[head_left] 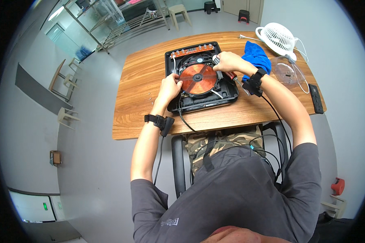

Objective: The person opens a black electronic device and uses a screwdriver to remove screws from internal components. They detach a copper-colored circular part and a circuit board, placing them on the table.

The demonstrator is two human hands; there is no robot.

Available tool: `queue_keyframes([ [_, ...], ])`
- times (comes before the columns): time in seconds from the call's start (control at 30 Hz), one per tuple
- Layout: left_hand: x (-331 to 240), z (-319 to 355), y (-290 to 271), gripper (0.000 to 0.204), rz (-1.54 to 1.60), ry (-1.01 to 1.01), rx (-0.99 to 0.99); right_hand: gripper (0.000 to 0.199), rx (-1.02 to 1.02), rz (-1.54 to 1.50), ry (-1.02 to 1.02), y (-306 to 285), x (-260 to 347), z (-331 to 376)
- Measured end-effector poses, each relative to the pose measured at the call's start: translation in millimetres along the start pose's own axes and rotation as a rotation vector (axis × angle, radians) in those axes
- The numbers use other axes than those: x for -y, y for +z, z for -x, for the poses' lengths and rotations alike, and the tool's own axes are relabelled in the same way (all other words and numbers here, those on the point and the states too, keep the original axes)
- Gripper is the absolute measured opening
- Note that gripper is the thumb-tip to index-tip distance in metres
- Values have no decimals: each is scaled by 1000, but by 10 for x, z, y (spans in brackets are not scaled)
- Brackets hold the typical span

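Observation:
An opened induction cooker (209, 106) lies on the wooden table, its black shell tilted slightly to the left. Inside it sits a round copper coil (199, 84) with a dark centre, and a strip circuit board (192, 51) runs along the far edge. My left hand (171, 87) grips the coil's left rim between thumb and fingers. Over the coil's upper right edge, my right hand (231, 62) is closed on a small thing with a black-and-white patterned end (216, 60); its kind is unclear. Under that hand lies a red-handled screwdriver (232, 75), its shaft pointing toward me.
A blue cloth (256, 56) and a white fan (276, 38) with its cord are at the far right. Near them lie a clear round dish (286, 73) and a black oblong case (315, 99). Small bits (150, 98) are scattered left of the cooker. Cables hang from both wrist straps.

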State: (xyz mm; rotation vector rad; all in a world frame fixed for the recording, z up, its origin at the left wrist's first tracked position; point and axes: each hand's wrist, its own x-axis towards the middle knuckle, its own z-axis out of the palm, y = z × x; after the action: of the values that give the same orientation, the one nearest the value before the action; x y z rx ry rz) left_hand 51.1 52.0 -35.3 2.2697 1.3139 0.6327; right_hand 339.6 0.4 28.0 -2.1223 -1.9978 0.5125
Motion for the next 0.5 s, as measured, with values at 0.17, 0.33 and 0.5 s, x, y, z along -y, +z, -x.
queue_keyframes([
  [0.17,-9,-39,12,36,-44,-13,-15,41,-24,4,-4,220,-19,-22],
  [0.33,22,-40,7,37,-41,-31,13,39,-22,-83,9,237,-4,2],
  [0.5,5,-55,-30,36,-33,-54,47,41,-56,-53,15,234,-45,-16],
])
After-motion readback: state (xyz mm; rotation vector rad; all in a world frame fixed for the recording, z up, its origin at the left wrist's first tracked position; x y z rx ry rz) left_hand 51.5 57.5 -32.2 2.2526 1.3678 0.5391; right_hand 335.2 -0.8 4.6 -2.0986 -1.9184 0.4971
